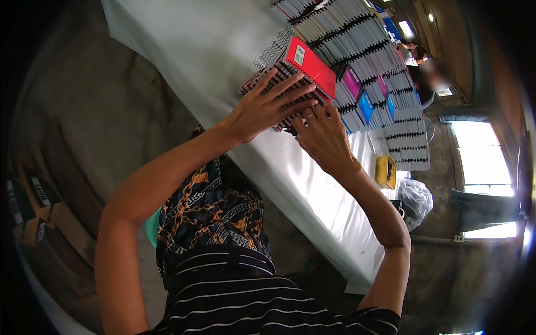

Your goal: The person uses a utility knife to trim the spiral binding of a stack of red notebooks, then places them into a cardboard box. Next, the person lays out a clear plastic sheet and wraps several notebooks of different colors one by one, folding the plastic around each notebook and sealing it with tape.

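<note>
A stack of spiral-bound notebooks stands on the white-covered table, its top one a red-covered notebook [314,66] with a small white label. My left hand [261,109] lies with fingers spread across the coil-bound side of the stack. Against the stack's near right corner, my right hand [328,139] has its fingers bent and closed, a ring on one of them. Its fingertips are hidden at the notebooks' edges, so what they pinch cannot be made out. Black coils show between the fingers of both hands.
The white table cover [184,42] runs diagonally under my arms. Long rows of stacked notebooks [357,44] stand beyond, some with purple and blue covers. A yellow container [386,172] and a clear plastic bag [416,201] are at the right. Cardboard boxes [70,234] lie at lower left.
</note>
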A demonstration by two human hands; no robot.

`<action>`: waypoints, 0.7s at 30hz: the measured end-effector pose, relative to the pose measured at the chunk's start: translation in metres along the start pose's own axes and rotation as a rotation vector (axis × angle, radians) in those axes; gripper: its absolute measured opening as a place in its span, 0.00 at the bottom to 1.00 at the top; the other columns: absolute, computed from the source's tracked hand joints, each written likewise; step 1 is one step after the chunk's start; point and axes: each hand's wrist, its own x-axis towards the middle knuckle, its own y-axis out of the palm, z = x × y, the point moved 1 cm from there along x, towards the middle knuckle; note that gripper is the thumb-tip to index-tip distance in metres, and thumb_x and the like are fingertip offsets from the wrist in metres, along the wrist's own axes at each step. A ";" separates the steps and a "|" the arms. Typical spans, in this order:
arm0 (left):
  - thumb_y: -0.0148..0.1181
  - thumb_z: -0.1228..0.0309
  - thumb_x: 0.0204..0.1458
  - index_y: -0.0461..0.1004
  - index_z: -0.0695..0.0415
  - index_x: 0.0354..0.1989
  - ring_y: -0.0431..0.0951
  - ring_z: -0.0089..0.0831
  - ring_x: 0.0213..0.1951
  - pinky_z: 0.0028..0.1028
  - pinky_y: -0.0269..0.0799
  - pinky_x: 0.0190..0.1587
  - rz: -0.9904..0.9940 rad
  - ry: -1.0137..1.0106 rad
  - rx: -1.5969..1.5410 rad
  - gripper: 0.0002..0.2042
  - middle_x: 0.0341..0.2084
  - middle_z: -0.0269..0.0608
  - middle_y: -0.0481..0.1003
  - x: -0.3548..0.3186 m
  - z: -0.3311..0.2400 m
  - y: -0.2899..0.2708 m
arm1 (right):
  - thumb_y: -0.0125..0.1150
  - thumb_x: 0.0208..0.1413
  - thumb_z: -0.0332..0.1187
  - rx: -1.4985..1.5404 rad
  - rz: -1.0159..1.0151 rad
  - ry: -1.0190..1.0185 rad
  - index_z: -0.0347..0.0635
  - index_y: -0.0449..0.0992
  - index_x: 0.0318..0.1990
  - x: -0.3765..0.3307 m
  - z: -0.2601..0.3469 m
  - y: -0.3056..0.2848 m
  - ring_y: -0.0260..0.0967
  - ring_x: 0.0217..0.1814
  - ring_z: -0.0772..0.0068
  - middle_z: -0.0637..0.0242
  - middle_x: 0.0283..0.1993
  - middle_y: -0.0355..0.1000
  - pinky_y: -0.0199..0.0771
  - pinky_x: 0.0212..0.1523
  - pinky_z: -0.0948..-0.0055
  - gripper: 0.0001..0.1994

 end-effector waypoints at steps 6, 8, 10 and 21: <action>0.62 0.62 0.47 0.57 0.34 0.67 0.45 0.34 0.71 0.50 0.40 0.72 -0.017 -0.049 -0.019 0.35 0.70 0.25 0.48 -0.004 -0.001 0.007 | 0.61 0.45 0.29 0.062 -0.040 -0.150 0.48 0.73 0.35 -0.004 0.000 0.020 0.67 0.46 0.73 0.70 0.37 0.71 0.63 0.52 0.63 0.08; 0.62 0.62 0.46 0.57 0.35 0.67 0.45 0.35 0.71 0.50 0.40 0.72 -0.032 -0.050 -0.024 0.36 0.70 0.25 0.48 -0.003 -0.001 0.008 | 0.61 0.45 0.30 0.062 -0.057 -0.157 0.48 0.73 0.33 -0.005 0.001 0.022 0.66 0.47 0.73 0.71 0.37 0.71 0.63 0.53 0.63 0.07; 0.64 0.62 0.44 0.56 0.36 0.68 0.47 0.37 0.71 0.48 0.42 0.72 -0.052 -0.049 -0.057 0.39 0.70 0.26 0.50 -0.002 -0.003 0.008 | 0.61 0.45 0.30 0.072 -0.029 -0.133 0.47 0.73 0.32 -0.006 0.005 0.023 0.67 0.46 0.72 0.70 0.36 0.71 0.64 0.52 0.64 0.06; 0.67 0.59 0.40 0.54 0.38 0.69 0.48 0.38 0.70 0.50 0.41 0.71 0.006 -0.085 -0.076 0.43 0.70 0.30 0.51 -0.011 -0.006 -0.001 | 0.61 0.47 0.32 0.053 0.098 -0.013 0.44 0.74 0.37 0.002 0.009 0.006 0.68 0.48 0.69 0.67 0.36 0.72 0.63 0.52 0.65 0.09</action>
